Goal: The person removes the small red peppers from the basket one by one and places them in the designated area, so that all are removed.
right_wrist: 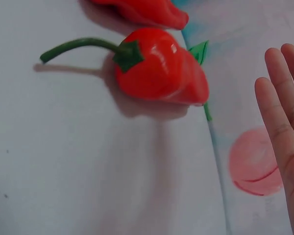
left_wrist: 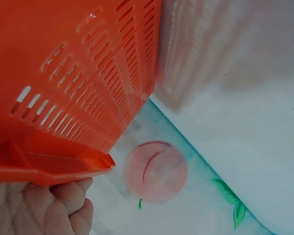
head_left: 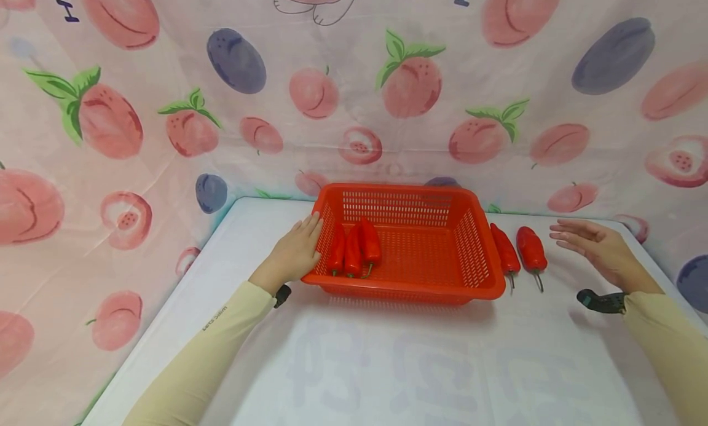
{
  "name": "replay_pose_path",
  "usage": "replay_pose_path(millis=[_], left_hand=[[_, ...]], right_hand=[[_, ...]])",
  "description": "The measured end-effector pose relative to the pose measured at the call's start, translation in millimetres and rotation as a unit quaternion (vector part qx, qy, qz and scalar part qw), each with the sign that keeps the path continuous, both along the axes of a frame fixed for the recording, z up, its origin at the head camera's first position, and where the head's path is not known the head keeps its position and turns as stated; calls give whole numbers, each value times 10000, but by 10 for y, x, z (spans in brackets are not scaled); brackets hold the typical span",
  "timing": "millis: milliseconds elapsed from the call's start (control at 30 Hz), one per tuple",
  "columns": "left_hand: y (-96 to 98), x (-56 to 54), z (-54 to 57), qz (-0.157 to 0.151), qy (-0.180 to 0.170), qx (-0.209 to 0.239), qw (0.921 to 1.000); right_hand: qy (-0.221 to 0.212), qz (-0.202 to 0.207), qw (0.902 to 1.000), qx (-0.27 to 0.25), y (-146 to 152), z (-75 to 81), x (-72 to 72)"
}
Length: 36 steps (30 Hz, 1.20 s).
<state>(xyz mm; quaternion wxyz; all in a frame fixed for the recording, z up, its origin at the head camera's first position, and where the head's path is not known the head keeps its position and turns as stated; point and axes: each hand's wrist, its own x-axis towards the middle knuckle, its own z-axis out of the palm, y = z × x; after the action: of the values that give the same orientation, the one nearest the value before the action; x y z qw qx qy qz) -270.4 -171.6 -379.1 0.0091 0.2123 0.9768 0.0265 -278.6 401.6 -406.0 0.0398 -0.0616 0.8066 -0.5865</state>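
My left hand (head_left: 298,248) rests on the left rim of a red plastic basket (head_left: 409,284), its fingers extended along the edge. The left wrist view shows part of that hand (left_wrist: 44,210) against the rim, beside the slotted basket wall (left_wrist: 88,58). Inside the basket, at its left end, lie three red peppers (head_left: 353,251) side by side. Two more lie on the table right of the basket: one pepper (head_left: 506,251) close by its wall, another pepper (head_left: 531,251) farther right. My right hand (head_left: 600,251) hovers right of that pepper (right_wrist: 157,68), fingers extended, holding nothing.
A white-covered table (head_left: 387,364) carries everything. Behind and to the left hangs a pink cloth (head_left: 343,51) printed with fruit, meeting the table's back edge just behind the basket. Dark wrist-worn devices (head_left: 600,302) sit at both wrists.
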Motion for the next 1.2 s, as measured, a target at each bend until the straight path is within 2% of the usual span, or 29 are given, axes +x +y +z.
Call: replay_pose_path(millis=[167,367,567,933,1100,1200], left_hand=[[1,0,-2,-16,2,-37,10000],[2,0,-1,-3,8,-38,10000],[5,-2,-5,10,-6,-41,10000],[16,5,7,39,-47,8,10000],[19,10,17,48,-36,39,10000],[19,13,19,50,-39,37,10000]], right_hand=[[193,153,9996,151,-75,109,-5],[342,309,9958,795,-184,267,-37],[428,402,9914,1166,-280,411,-75],[739,780,9830,1488,-495,654,-140],[916,1167,9803,1302,-609,758,-160],[797,1227,9806,1304,-674,813,-166]])
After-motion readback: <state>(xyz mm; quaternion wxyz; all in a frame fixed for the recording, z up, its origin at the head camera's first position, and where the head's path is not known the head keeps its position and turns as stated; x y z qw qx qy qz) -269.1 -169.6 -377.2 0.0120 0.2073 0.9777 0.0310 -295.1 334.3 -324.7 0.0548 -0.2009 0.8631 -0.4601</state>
